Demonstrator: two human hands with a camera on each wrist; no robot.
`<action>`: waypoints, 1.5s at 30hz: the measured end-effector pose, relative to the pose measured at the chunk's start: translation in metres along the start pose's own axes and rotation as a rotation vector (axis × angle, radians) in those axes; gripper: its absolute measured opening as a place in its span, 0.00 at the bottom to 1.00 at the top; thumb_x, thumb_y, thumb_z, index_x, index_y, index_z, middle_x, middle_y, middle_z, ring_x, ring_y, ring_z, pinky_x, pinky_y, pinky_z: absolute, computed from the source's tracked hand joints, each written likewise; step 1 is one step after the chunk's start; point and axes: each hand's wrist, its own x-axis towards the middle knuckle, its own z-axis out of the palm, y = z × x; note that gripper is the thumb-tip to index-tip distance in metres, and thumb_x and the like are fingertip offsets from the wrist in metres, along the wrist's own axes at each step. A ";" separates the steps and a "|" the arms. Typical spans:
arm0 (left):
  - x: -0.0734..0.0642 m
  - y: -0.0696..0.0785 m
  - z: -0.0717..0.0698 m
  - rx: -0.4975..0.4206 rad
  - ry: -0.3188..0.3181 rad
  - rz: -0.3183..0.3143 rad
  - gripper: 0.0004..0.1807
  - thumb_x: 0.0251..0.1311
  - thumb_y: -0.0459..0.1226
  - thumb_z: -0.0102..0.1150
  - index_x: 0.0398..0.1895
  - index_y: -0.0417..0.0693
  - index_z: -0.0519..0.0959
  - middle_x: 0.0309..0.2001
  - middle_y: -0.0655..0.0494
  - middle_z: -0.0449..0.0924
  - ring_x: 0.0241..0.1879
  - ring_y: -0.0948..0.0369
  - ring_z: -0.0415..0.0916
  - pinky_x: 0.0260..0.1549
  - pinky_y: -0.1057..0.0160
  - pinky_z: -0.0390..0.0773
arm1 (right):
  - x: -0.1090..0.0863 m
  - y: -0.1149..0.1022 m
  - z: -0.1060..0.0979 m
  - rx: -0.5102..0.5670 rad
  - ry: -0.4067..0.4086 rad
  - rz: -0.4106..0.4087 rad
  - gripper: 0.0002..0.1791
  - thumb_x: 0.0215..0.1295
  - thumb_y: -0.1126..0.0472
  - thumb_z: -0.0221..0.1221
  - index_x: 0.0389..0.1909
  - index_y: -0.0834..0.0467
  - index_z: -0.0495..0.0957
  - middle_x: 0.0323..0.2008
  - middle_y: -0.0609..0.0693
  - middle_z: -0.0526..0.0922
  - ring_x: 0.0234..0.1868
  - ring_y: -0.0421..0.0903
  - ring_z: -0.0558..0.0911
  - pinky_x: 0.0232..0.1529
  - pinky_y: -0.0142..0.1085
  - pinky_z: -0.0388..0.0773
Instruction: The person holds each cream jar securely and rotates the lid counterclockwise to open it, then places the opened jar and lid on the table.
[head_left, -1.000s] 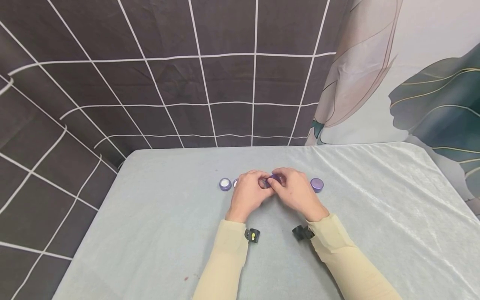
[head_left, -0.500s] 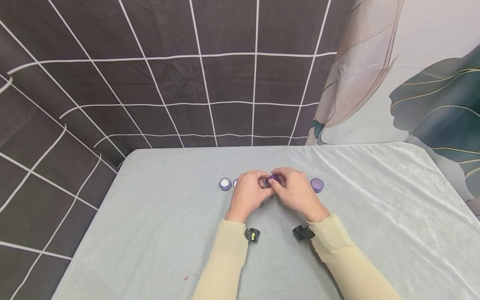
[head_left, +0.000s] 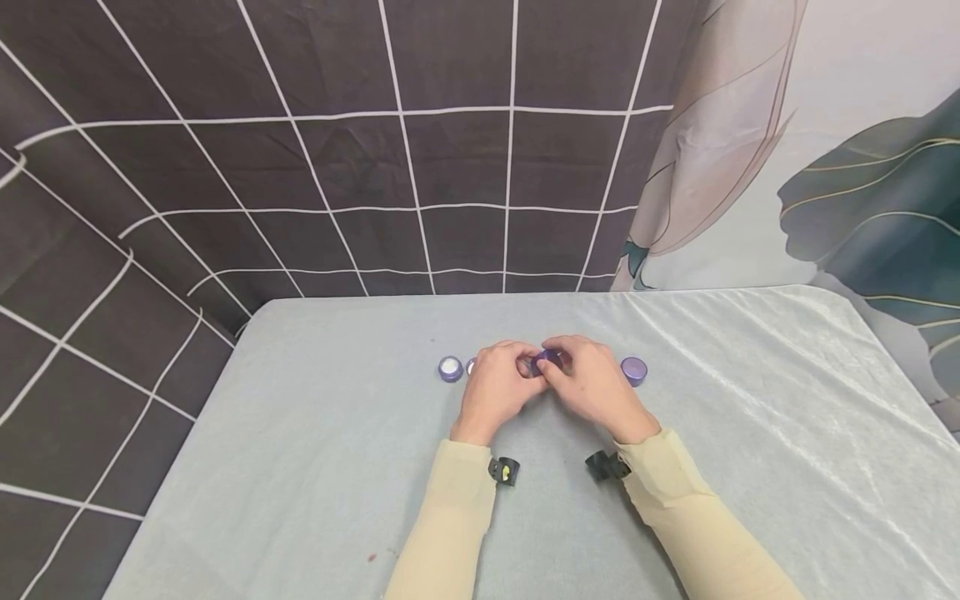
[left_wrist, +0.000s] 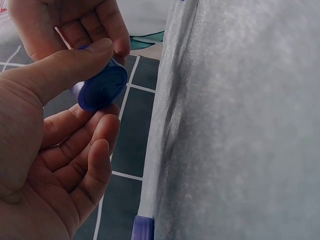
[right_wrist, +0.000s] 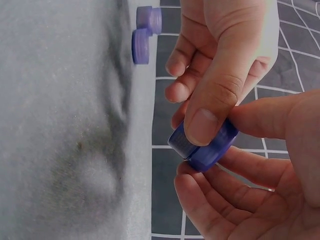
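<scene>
Between my two hands, raised near the table's middle, is a small round purple jar [head_left: 550,358]. My left hand [head_left: 497,385] pinches it with the thumb pressed on its side; the left wrist view shows the jar's round dark-blue end face [left_wrist: 104,89] beyond that thumb. On the other side, my right hand [head_left: 594,382] grips the wider purple part [right_wrist: 215,150] between thumb and fingers. Left of the hands sits an open-looking purple jar with a white top face [head_left: 450,367]. A second purple piece [head_left: 470,365] is mostly hidden behind my left hand.
Right of my right hand, a purple round piece [head_left: 633,370] rests on the table. A pale grey velvety cloth [head_left: 337,433] with creases covers the tabletop. Dark gridded fabric [head_left: 450,167] hangs behind, with a leaf-patterned curtain [head_left: 750,167] at the right.
</scene>
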 end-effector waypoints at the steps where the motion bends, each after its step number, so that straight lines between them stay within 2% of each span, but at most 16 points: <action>1: 0.000 0.000 0.000 0.000 -0.001 0.000 0.15 0.50 0.42 0.75 0.42 0.48 0.88 0.28 0.61 0.81 0.28 0.68 0.74 0.31 0.69 0.74 | 0.000 0.000 0.000 0.000 -0.001 0.000 0.17 0.66 0.59 0.62 0.50 0.65 0.82 0.43 0.59 0.86 0.42 0.52 0.83 0.46 0.50 0.78; 33: 0.000 -0.001 -0.001 0.000 -0.023 0.000 0.16 0.49 0.45 0.75 0.40 0.50 0.88 0.27 0.64 0.80 0.28 0.70 0.73 0.31 0.70 0.74 | 0.000 0.002 -0.004 0.003 -0.038 -0.040 0.15 0.66 0.60 0.62 0.50 0.63 0.83 0.46 0.57 0.85 0.46 0.52 0.84 0.49 0.49 0.78; 45: 0.001 0.000 -0.001 0.016 -0.027 -0.004 0.15 0.50 0.45 0.75 0.40 0.50 0.88 0.27 0.63 0.80 0.29 0.68 0.74 0.33 0.67 0.74 | 0.001 0.003 -0.004 -0.001 -0.044 -0.062 0.15 0.65 0.62 0.62 0.50 0.63 0.82 0.46 0.56 0.85 0.44 0.51 0.84 0.48 0.48 0.78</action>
